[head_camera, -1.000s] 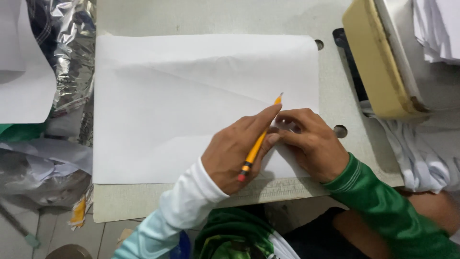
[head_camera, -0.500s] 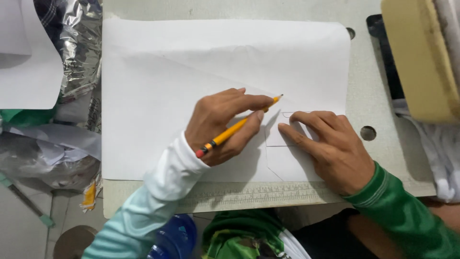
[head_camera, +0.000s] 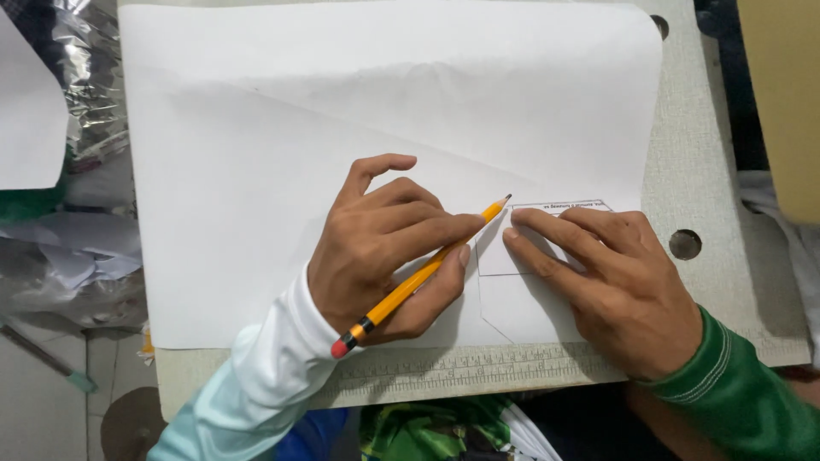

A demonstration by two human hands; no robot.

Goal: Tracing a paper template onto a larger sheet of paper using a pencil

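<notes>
My left hand [head_camera: 384, 248], in a pale sleeve, holds a yellow pencil [head_camera: 427, 269] with a red eraser end. Its tip touches the top left corner of a small white paper template [head_camera: 497, 256]. My right hand [head_camera: 606, 282], in a green sleeve, lies flat on that template with fingers spread, pressing it onto a large white sheet [head_camera: 342, 102]. A pencilled outline shows on the sheet just below the template. The sheet has a diagonal crease across it.
The sheet lies on a grey worktable [head_camera: 700, 171] with a ruler scale [head_camera: 478, 371] along its front edge and a round hole [head_camera: 685, 244]. A tan block [head_camera: 781, 102] stands at the right. Crinkled foil [head_camera: 90, 77] and loose paper [head_camera: 30, 111] lie at the left.
My left hand has slid left off the right hand and laid the pencil flatter, its tip staying at the template's corner. The right hand remains pressed on the template. The view has drawn closer.
</notes>
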